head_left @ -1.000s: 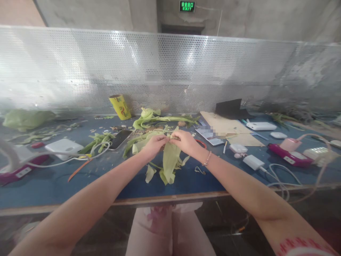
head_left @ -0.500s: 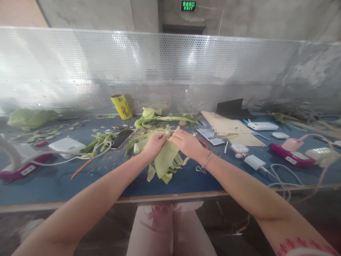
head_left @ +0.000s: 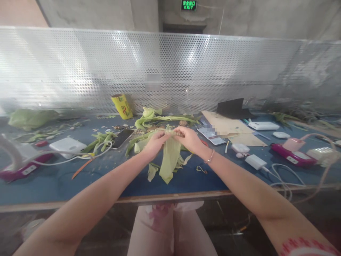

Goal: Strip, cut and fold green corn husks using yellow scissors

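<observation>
Leaf [head_left: 169, 163] gripped at its upper end, hanging over the table [head_left: 106, 192]

The leaf, pale green and broad, hung near the front edge of the table, its lower tip pointing toward the person. The left hand [head_left: 155, 144] was closed, thumb and fingers pinching the leaf's top from the left. The right hand [head_left: 188, 139] was likewise closed, gripping the top from the right. The fingers of the two hands were close together; whether they touched could not be determined. A bracelet [head_left: 210, 156] was noted at the right wrist.

A scrap [head_left: 152, 172] lay just left of the leaf, and a curled shred [head_left: 201, 170] lay to its right, apart from it. Beyond the hands, a leafy stalk [head_left: 147, 116] lay on the table, with a brown lump [head_left: 183, 123] near its right-hand end.

On the left side, a dark phone [head_left: 122, 138] lay flat next to green stems [head_left: 99, 141]. A white box [head_left: 68, 145] sat farther left, near a purple power strip [head_left: 28, 169]; an orange strip [head_left: 83, 168] lay in front of it. A yellow tube [head_left: 122, 106] stood tilted near the perforated screen [head_left: 106, 60].

On the right side, a lit phone [head_left: 211, 136] lay beside tan paper [head_left: 226, 123], with a black card [head_left: 231, 108] behind. A white case [head_left: 239, 148], a charger [head_left: 255, 161] and a second power strip [head_left: 293, 159] followed toward the right. An exit sign [head_left: 188, 5] showed above the screen.
</observation>
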Motion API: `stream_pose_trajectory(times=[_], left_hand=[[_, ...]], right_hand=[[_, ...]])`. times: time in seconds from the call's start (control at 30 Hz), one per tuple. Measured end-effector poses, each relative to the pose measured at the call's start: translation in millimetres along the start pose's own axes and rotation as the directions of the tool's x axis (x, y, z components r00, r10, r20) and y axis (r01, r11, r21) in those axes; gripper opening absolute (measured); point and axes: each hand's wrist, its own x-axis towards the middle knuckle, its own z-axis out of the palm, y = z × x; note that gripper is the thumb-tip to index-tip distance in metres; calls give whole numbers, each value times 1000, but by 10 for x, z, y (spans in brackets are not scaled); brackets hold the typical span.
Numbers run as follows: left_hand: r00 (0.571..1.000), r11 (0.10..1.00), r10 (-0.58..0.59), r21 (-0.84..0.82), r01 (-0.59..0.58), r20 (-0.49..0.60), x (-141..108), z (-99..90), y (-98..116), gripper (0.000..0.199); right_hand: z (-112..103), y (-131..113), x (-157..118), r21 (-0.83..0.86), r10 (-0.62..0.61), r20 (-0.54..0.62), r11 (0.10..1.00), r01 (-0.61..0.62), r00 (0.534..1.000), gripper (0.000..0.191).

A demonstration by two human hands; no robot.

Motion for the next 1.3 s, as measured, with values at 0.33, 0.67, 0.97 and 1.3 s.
stream_pose_trajectory(times=[0.33, 0.67, 0.97, 1.3], left_hand=[[973, 906, 229, 374, -198, -40, 7, -20, 4, 27], [973, 931, 204, 330, -158, -110, -4, 16, 9, 30], [970, 966, 130, 247, -77, -206, 16, 6, -57, 32], [988, 994, 104, 31, -101, -113, -20, 31, -25, 28]], right_hand=[[6, -98, -37, -159, -116, 39, 980, 121, 992, 8], [-2, -177, -128, -466, -341, 213, 788, 402, 916, 19], [72, -70, -29, -18, 78, 35, 997, -77, 996, 26], [-54, -106, -23, 80, 205, 198, 971, -224, 958, 22]])
